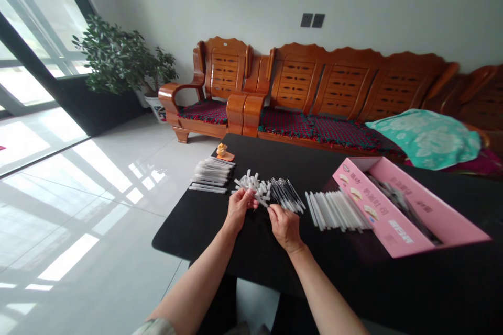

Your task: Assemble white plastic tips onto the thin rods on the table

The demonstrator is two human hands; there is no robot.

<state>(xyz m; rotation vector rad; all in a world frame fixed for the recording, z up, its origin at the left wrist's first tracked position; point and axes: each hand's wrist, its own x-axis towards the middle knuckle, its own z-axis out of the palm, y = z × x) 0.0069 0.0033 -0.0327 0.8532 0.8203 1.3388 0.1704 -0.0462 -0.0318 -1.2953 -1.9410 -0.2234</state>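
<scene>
Align the left hand (238, 210) and right hand (286, 227), each pinching something indistinct, near the short white plastic tubes (252, 182).

Above the black bench (188, 230), the left hand (236, 211) is at a heap of white pieces (251, 181), the right hand (286, 226) close by. Dark rods (288, 196) lie between the heap and pale tubes (337, 211).

The table (188, 230) is black; the box (383, 214), pink; the small pieces (254, 184), white; the cloth (428, 138), turquoise with pale flowers.
</scene>
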